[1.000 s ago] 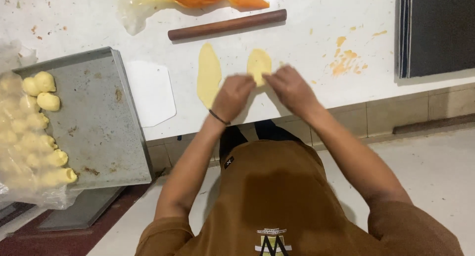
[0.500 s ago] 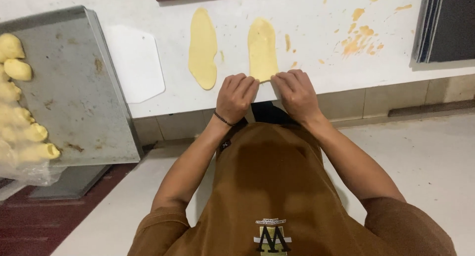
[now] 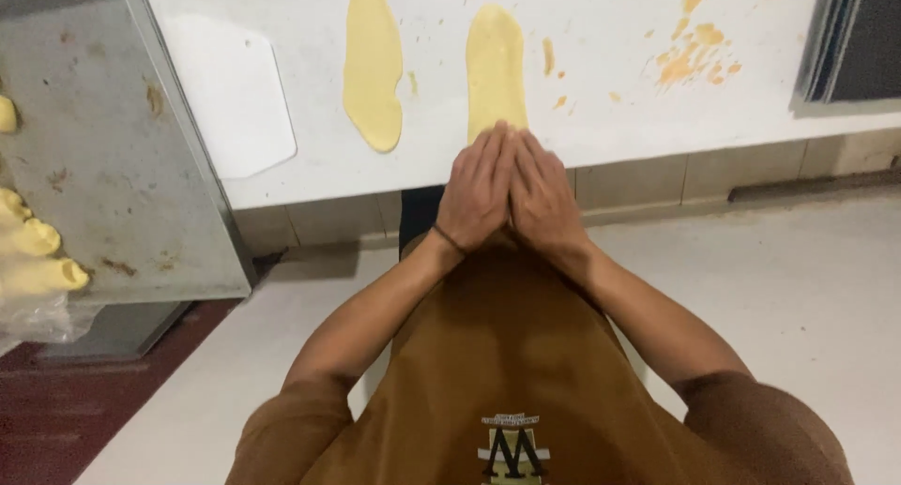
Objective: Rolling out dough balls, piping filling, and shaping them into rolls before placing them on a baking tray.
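Two long flat strips of yellow dough lie side by side on the white counter. My left hand (image 3: 479,189) and my right hand (image 3: 546,199) rest flat and close together, fingers stretched forward, on the near end of the right dough strip (image 3: 496,63) at the counter's front edge. That end is hidden under my palms. A thin dark band circles my left wrist. The left dough strip (image 3: 373,68) lies untouched, a hand's width to the left.
A white plastic scraper (image 3: 235,96) lies left of the strips. A grey metal tray (image 3: 113,166) at the far left overhangs the counter and carries rolled dough pieces (image 3: 38,255). Orange smears (image 3: 690,58) mark the counter; dark stacked trays (image 3: 859,35) stand at the right.
My hands drew back from mid-counter to the front edge, stretching the right dough into a long strip. They went from pinching its end to lying flat together. The camera tilted down.
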